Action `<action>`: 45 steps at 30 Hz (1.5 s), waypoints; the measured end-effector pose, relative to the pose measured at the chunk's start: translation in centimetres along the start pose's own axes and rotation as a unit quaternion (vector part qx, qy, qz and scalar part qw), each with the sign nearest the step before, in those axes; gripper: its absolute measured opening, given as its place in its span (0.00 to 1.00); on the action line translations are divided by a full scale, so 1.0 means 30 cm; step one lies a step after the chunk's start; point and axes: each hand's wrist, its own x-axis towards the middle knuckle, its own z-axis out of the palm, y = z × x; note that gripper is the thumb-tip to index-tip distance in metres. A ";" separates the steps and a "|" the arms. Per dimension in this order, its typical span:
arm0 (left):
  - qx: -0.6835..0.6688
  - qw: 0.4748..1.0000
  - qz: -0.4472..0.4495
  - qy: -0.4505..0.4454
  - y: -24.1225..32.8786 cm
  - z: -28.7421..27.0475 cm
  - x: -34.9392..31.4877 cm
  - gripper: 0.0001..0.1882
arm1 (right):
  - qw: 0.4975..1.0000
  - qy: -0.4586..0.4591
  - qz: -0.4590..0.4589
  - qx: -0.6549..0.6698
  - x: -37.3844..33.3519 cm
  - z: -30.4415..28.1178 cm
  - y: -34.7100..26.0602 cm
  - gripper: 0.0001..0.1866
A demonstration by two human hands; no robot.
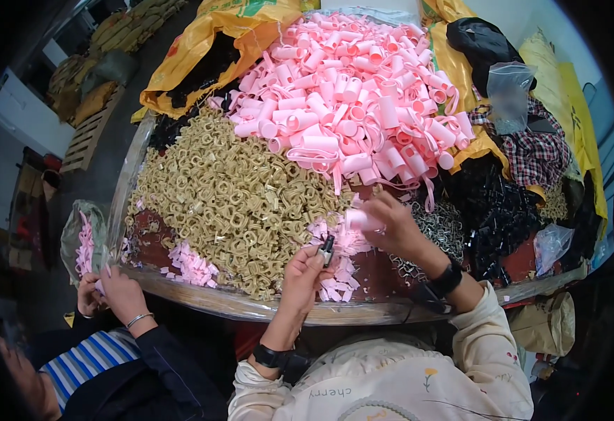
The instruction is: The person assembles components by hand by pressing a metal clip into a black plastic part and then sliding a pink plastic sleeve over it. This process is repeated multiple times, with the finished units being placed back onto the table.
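Hands (301,272) (391,223) curled, pinching black piece (328,250), pink tube (360,220)

Table (381,277) brightly lit; corners black; edges bowed; right hand (391,221) blurred.

Beyond the left edge of the reddish-brown counter with its pale wooden rim (209,299), a smooth dark grey floor (154,59) runs past a slatted light-wood pallet (91,133) and a heap of bulging tan woven sacks (128,29). Behind the far right corner rises a plain whitish wall (566,34), brighter than the dim floor.
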 end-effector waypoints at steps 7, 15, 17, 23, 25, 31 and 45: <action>0.026 0.995 -0.054 -0.074 0.016 0.021 -0.021 0.14 | 0.990 -0.101 -0.011 0.100 -0.102 -0.050 -0.103 0.22; 0.167 0.982 -0.021 -0.085 0.031 0.052 -0.052 0.15 | 0.971 -0.169 0.010 0.170 -0.139 -0.061 -0.123 0.23; 0.178 0.980 -0.016 -0.083 0.022 0.051 -0.053 0.15 | 0.967 -0.180 0.029 0.179 -0.147 -0.065 -0.125 0.23; 0.160 0.983 -0.036 -0.088 -0.012 0.048 -0.052 0.14 | 0.936 -0.207 0.105 0.265 -0.168 -0.066 -0.100 0.22; 0.145 0.984 -0.040 -0.091 -0.011 0.047 -0.051 0.14 | 0.923 -0.213 0.137 0.291 -0.170 -0.076 -0.101 0.22; 0.150 0.984 -0.039 -0.090 -0.022 0.059 -0.051 0.13 | 0.917 -0.212 0.178 0.287 -0.193 -0.104 -0.098 0.21; 0.319 0.943 0.025 -0.095 -0.068 0.079 -0.060 0.17 | 0.925 -0.107 0.206 0.299 -0.279 -0.021 -0.139 0.21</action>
